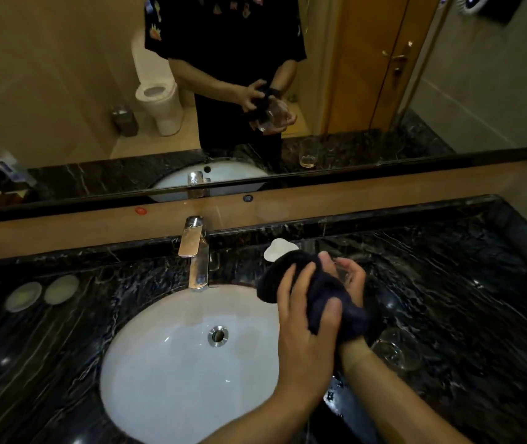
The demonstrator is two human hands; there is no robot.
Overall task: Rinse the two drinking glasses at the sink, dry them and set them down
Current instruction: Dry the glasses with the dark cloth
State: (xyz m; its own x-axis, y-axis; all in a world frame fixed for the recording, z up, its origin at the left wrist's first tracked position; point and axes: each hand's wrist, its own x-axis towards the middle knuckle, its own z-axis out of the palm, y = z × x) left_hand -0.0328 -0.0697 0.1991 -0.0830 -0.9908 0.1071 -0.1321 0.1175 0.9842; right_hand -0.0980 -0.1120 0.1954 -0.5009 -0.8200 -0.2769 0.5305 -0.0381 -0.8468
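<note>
While the left hand presses a dark cloth with its fingers curled round it, the right hand holds a clear drinking glass that is mostly hidden by the cloth. The left grip is closed on the cloth. The right grip is closed on the glass, with the fingers bent round its side. Both hands are up in the air, over the right edge of the white sink and the dark stone worktop.

A second glass stands on the worktop just to the right of the right wrist. It is not touching the hands.

A shiny tap stands behind the sink. A small white dish sits on the worktop near the wall, just behind the cloth. Two round pale pads lie on the worktop to the left of the tap.

A big mirror on the wall shows the person holding the cloth and glass, and also a toilet and a wooden door.
</note>
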